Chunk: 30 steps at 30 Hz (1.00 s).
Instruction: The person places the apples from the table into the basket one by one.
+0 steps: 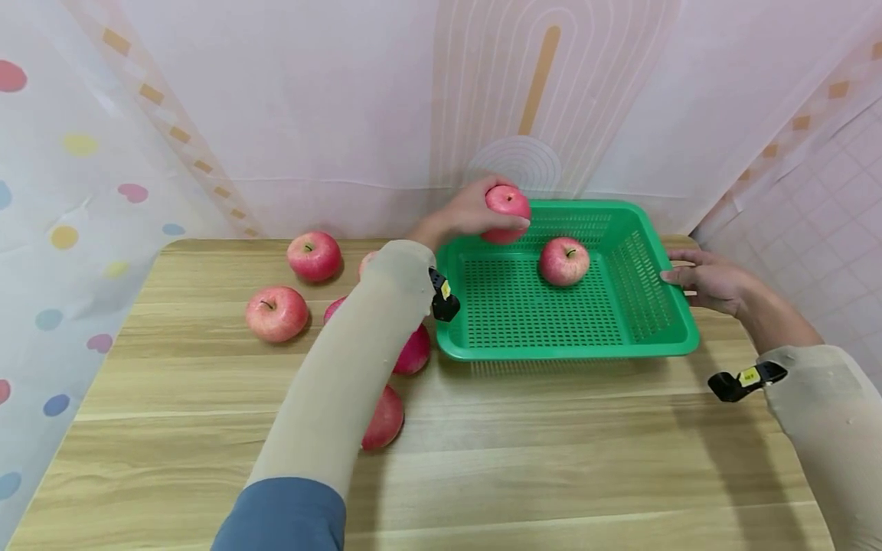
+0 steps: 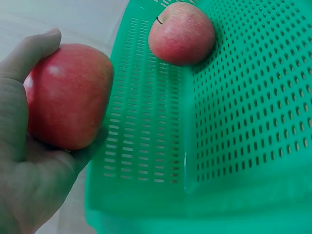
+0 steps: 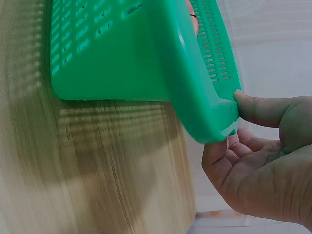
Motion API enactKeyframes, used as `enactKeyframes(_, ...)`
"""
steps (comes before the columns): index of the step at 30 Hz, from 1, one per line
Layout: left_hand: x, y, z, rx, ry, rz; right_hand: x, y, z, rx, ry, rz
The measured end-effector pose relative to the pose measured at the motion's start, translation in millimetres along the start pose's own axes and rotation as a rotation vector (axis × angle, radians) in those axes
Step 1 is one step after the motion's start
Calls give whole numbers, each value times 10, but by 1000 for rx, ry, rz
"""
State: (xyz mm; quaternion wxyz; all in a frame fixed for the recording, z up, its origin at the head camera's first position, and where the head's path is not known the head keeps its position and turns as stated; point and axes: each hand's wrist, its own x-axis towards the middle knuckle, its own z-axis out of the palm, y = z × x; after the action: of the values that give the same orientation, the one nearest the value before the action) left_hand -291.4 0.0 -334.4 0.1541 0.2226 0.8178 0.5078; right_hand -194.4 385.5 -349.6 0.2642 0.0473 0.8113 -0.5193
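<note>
The left hand (image 1: 463, 216) is reaching up the middle of the frame, its fingers (image 2: 34, 46) curling around a round red apple (image 1: 507, 213) and holding it over the back left corner of the green perforated plastic basket (image 1: 641, 337). In the left wrist view that held apple (image 2: 68, 95) is sitting at the left of the frame, just outside the basket's slotted wall (image 2: 141, 122). A second red apple with a short stem (image 1: 564, 260) is lying inside the basket, toward its back. At the right of the frame the right hand (image 1: 710, 279) is pinching the basket's right rim (image 3: 219, 117), thumb on top and fingers (image 3: 214, 156) tucked beneath. Several more red apples (image 1: 276, 313) are lying on the light wooden table (image 1: 551, 459) left of the basket, some partly hidden behind the beige sleeve (image 1: 351, 367).
</note>
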Motion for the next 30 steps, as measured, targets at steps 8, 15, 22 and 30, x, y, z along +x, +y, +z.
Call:
enactKeyframes(8,42,-1,158,12,-8,-14,-4,2,6,2,-2,1)
enactKeyframes(15,66,-68,277,-12,-19,-41,-12,-6,10,-4,0,1)
enactKeyframes(22,98,-148,427,22,-34,-66,-31,-7,18,7,0,6)
enactKeyframes(30,104,-213,548,52,-53,-76,-38,-5,25,1,-3,4)
